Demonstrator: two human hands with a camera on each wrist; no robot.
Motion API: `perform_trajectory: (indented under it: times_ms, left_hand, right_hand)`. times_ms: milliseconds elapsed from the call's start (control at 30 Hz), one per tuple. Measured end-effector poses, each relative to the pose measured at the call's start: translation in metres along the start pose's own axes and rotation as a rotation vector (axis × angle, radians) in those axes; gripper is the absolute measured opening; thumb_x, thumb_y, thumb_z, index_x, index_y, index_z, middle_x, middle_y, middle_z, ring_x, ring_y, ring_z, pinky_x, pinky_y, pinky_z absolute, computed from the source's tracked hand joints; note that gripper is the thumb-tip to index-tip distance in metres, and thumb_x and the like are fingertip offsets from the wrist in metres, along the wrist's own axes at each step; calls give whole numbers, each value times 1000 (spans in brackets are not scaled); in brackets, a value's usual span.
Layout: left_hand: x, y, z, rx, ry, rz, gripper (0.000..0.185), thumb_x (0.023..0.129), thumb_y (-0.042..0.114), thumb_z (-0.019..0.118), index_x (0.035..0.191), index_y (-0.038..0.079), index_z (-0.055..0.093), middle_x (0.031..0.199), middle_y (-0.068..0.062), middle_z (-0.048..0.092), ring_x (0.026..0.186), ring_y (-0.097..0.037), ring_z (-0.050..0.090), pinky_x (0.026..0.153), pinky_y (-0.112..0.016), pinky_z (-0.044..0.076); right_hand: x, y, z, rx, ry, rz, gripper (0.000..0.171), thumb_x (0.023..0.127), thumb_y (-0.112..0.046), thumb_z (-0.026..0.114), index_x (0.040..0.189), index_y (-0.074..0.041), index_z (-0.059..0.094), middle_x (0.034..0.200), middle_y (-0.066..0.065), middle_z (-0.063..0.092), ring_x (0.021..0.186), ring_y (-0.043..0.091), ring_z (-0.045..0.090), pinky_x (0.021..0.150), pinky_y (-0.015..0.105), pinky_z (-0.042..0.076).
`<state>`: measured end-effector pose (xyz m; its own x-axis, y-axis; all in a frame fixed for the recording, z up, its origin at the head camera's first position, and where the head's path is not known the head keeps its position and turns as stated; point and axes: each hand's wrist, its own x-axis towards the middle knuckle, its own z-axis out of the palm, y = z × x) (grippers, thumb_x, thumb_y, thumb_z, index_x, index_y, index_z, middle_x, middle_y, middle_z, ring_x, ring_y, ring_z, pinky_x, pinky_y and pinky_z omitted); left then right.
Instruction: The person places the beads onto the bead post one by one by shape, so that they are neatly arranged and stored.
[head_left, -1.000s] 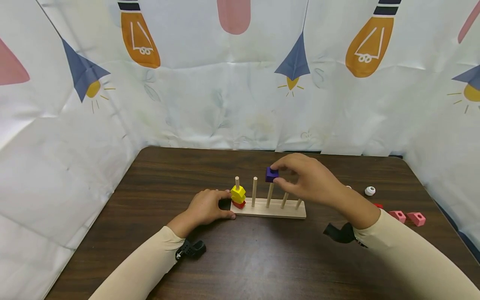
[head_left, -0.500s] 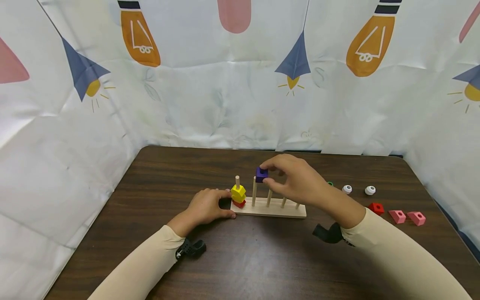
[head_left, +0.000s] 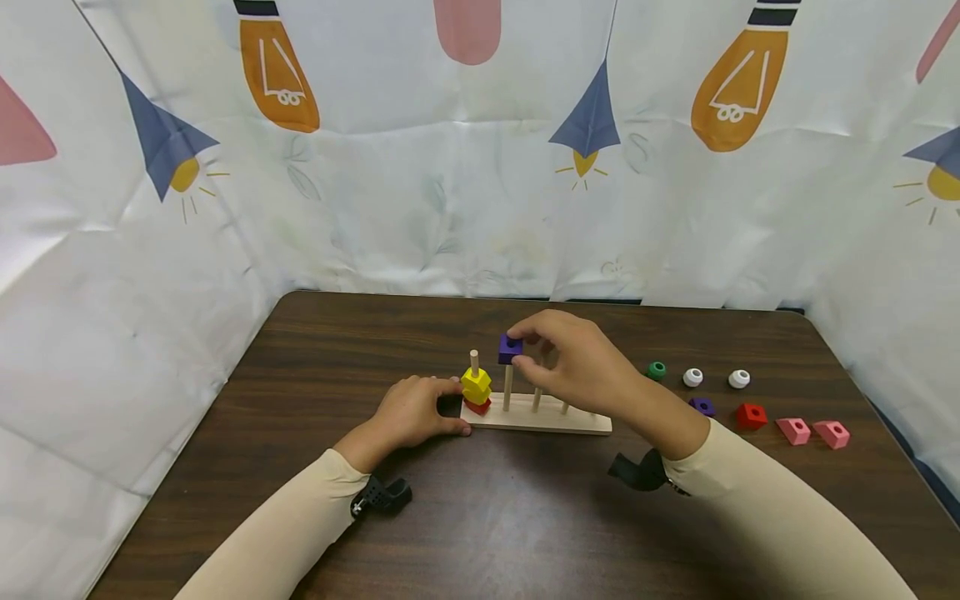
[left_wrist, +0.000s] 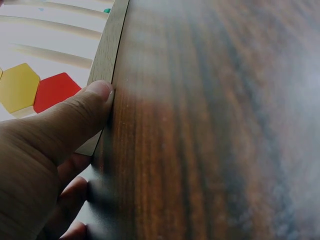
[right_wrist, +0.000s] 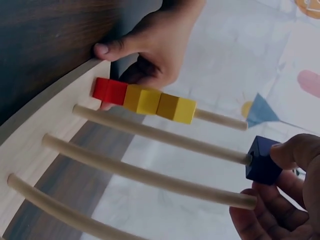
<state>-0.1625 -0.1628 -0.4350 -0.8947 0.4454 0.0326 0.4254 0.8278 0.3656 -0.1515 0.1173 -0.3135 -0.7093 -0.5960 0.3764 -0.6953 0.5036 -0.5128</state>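
Observation:
My right hand [head_left: 576, 360] pinches a purple block [head_left: 511, 349] with a hole through it, between thumb and fingers. The block sits at the tip of the second peg [right_wrist: 165, 137]; in the right wrist view the peg's end meets its hole. My left hand [head_left: 411, 413] grips the left end of the wooden peg stand [head_left: 551, 422], with its thumb on the front edge. On the first peg, yellow blocks [head_left: 476, 386] are stacked above a red block [right_wrist: 110, 91]. The other pegs carry nothing; my right hand partly hides them in the head view.
Right of the stand on the dark wooden table [head_left: 480, 525] lie a green bead [head_left: 657, 371], white beads [head_left: 693, 377], another purple block [head_left: 702, 406], a red block [head_left: 752, 417] and pink blocks [head_left: 794, 431]. A printed curtain [head_left: 420, 208] hangs behind the table.
My right hand has moved left with the purple block, from over the third peg to the tip of the second. The left hand has stayed in place on the stand.

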Motion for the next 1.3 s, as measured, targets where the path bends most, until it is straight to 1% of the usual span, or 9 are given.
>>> perform_trajectory:
  times_ms: [233,467,567,667,800,933,1067,1200,1300]
  left_hand:
    - [-1,0,0,2,1,-1,64,76,53,87,129,19,74,133,-6,68,114,-34,67,89,-53,53]
    - [-1,0,2,-1,-4,-9,64,77,53,87,130,19,73,134,-4,67,114,-33,66,90,-52,53]
    - [-1,0,2,-1,-6,-9,64,77,53,87,129,19,73,133,-5,68,114,-33,67,90,-52,53]
    - [0,0,2,2,-2,-4,64,77,54,87,129,19,73,131,-5,69,112,-33,67,90,-52,52]
    - [0,0,1,5,-2,-3,65,77,54,86,129,19,73,132,-5,68,113,-33,67,90,-53,52]
    - [-1,1,0,3,-4,-7,64,77,54,87,129,19,73,132,-5,68,113,-34,67,91,-53,52]
    - [-1,1,0,0,-3,-7,64,77,53,87,129,19,73,130,-7,70,112,-34,67,90,-53,52]
    - [-2,1,0,2,0,-3,63,77,54,87,128,19,73,127,-9,71,110,-34,68,89,-53,52]
    - [-2,0,0,1,1,-1,63,77,54,87,128,19,73,128,-8,70,111,-34,67,89,-53,53]
  right_hand:
    - [0,-2,2,3,9,56,29,92,-12,77,120,-7,68,112,1,66,89,11,63,77,29,55]
    - [-2,-5,10,-20,10,105,27,92,-13,77,117,-7,69,105,-1,65,90,14,62,77,32,54]
    - [-4,-10,16,-41,43,133,27,92,-12,77,117,-6,69,105,1,65,91,18,63,78,34,54]
    - [-5,-14,22,-52,88,180,28,91,-11,78,118,-6,69,106,3,66,93,20,65,80,35,55]
    - [-7,-16,30,-37,139,225,31,91,-11,77,120,-4,68,107,4,66,93,22,65,82,35,56]
    - [-10,-13,39,0,182,245,38,90,-11,78,125,-4,65,105,4,67,91,23,65,79,35,55]
    - [-15,-7,49,53,216,262,48,89,-11,79,132,-3,59,108,2,68,92,20,66,81,37,54]
    - [-19,-2,59,83,247,250,65,86,-7,80,142,-1,47,109,3,68,93,18,66,84,37,55]
    - [-21,3,67,95,260,251,79,85,-3,80,149,0,34,108,5,69,91,18,67,81,36,56]
